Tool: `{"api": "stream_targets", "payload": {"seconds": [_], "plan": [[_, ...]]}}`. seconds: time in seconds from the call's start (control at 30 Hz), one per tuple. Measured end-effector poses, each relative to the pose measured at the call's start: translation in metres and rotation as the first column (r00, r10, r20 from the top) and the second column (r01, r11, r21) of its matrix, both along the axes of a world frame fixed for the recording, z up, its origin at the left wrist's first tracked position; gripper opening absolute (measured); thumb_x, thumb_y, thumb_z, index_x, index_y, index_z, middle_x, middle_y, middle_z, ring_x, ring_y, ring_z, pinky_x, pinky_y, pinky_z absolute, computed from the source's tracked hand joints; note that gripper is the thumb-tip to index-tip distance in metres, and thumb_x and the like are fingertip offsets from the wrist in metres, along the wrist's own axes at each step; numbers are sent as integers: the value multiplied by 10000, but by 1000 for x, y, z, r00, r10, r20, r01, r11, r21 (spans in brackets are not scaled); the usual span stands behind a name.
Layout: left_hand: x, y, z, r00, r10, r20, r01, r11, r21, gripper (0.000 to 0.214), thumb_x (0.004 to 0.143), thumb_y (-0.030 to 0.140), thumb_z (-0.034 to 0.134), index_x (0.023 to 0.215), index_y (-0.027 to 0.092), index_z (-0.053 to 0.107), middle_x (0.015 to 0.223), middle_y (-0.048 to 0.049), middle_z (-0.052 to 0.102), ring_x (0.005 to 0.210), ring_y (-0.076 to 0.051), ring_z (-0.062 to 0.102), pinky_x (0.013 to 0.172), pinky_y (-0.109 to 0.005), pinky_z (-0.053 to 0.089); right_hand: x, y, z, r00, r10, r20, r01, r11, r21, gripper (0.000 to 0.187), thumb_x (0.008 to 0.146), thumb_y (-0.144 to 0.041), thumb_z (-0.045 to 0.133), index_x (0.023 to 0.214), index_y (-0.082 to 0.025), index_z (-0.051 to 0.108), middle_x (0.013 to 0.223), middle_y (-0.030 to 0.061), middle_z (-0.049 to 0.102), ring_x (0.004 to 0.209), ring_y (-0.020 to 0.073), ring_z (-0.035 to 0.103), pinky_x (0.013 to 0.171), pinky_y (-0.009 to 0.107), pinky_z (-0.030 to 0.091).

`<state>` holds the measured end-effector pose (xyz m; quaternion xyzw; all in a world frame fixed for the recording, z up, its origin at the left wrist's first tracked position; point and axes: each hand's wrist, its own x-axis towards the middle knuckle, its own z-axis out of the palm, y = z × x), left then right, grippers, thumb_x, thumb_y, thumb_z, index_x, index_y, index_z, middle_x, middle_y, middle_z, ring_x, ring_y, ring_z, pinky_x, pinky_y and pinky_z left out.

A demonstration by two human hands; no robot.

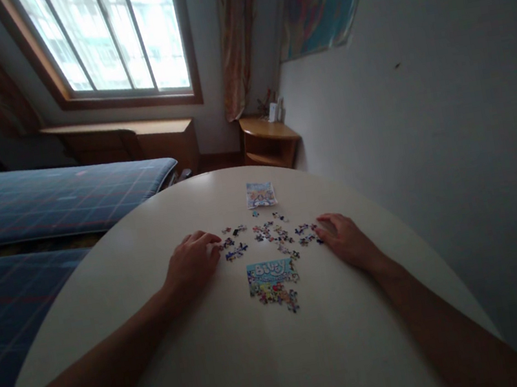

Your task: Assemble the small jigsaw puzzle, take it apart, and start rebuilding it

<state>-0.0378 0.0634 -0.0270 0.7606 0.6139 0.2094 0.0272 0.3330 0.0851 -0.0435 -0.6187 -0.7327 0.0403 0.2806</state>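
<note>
On the round white table (175, 350) lies a partly joined jigsaw puzzle (271, 273), with "Bluey" lettering on its light blue upper part and a ragged lower and right edge. Beyond it, loose puzzle pieces (272, 234) are spread in a middle cluster and two side groups. My left hand (194, 256) rests at the left group of pieces (235, 249), fingers stretched towards them. At the right group (305, 235), my right hand (344, 239) lies with thumb and fingers apart, fingertips by the pieces. I see nothing lifted in either hand.
A small printed picture sheet or packet (260, 194) lies past the pieces. Left of the table are beds with blue plaid covers (52, 193). A wooden corner stand (269, 130) and a desk (150, 127) are by the window; a white wall (425, 128) borders the right.
</note>
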Motion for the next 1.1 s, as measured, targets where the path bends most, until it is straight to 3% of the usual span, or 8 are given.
{"api": "stream_targets", "payload": {"seconds": [0.13,0.4,0.53,0.63,0.77,0.93,1.1], "plan": [[-1,1,-2,999,-36,11,35,999,20,232,921,352,535,984,254,735,1052,-45,701,981,-248,628,897,-393,494,-1,0,0,1000,1,7,-1,1000,0,376,885,-411,545,1128,-142,647,1203,166,654,1151,295,586,1059,469,421],[-1,3,-2,1000,-21,-5,21,1000,17,224,894,275,524,962,239,734,1046,-54,705,996,-272,628,914,-438,497,0,0,1,1000,10,5,-10,1000,-12,386,883,-409,547,1137,-134,645,1213,174,651,1157,294,584,1062,476,419],[-2,7,-8,998,-30,46,29,999,22,370,889,247,471,1212,155,627,1207,-111,667,1133,-289,585,1013,-459,457,0,0,0,1000,8,3,-8,1000,-13,381,883,-409,543,1133,-141,647,1216,164,652,1164,292,581,1068,465,416],[-3,8,-14,985,-144,92,144,990,6,546,900,233,414,1436,126,420,1387,-111,573,1303,-268,481,1111,-457,379,0,0,0,1000,6,5,-6,1000,-16,381,887,-409,535,1132,-140,648,1216,161,654,1159,290,580,1069,461,416],[-3,6,-16,975,-202,94,206,978,-28,628,901,231,373,1511,129,267,1414,-85,559,1368,-247,418,1152,-474,323,-1,0,1,1000,-7,14,7,1000,-30,381,887,-407,538,1144,-145,643,1227,156,650,1161,292,575,1067,469,414],[-3,7,-15,985,-140,104,140,990,2,581,870,209,400,1448,163,379,1326,-71,625,1305,-249,484,1137,-464,350,-1,0,1,1000,-5,11,5,1000,-25,379,885,-405,538,1136,-143,645,1224,154,651,1158,285,575,1068,460,412],[-4,8,-15,988,-112,106,109,993,35,443,926,255,395,1342,140,497,1330,-108,609,1274,-263,505,1111,-467,380,-1,0,1,1000,-2,6,2,1000,-28,395,888,-416,531,1141,-134,644,1226,158,649,1159,281,575,1068,458,411]]}}
